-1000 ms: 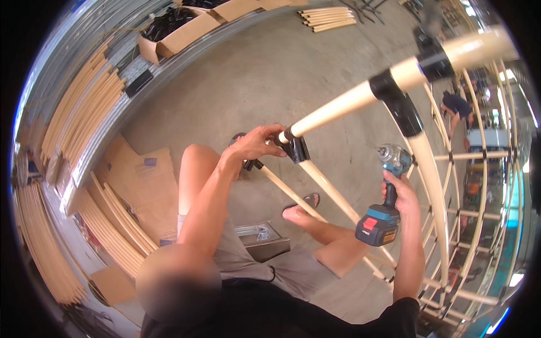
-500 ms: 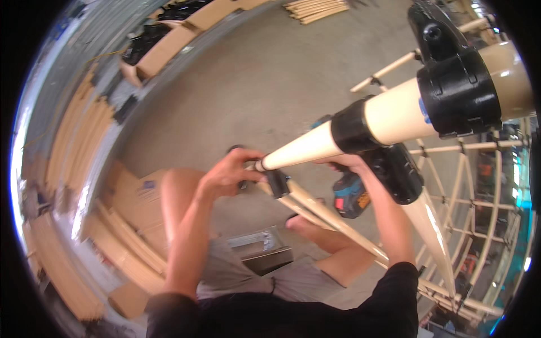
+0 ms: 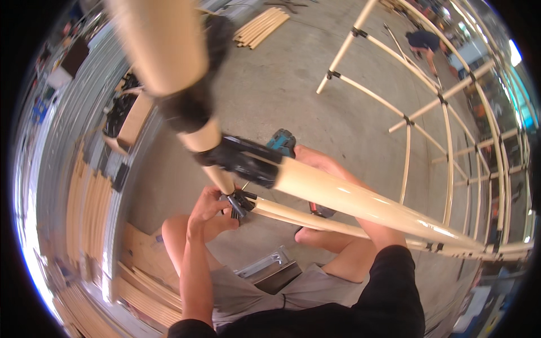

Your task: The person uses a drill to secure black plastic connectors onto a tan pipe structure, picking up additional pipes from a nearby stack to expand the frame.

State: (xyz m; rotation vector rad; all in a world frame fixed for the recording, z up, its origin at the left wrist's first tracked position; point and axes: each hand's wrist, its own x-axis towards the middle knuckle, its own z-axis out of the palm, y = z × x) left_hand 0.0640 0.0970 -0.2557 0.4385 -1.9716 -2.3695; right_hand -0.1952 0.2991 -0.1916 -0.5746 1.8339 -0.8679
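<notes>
While right hand (image 3: pixel 315 159) grips 1 drill (image 3: pixel 280 142), left hand (image 3: pixel 207 205) clasps 1 joint (image 3: pixel 236 207).

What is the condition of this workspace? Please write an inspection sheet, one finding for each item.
Surface: grey concrete floor
Things: beige pipe, black joint, teal driver
Clutter: cardboard box of black parts; pipe stack; metal tray between the legs
Hands: left hand at the black joint; right hand grips the driver, which the beige pipe partly hides
Cables: nothing clearly seen
Surroundings: pipe lattice at right; another person bending beyond
</notes>
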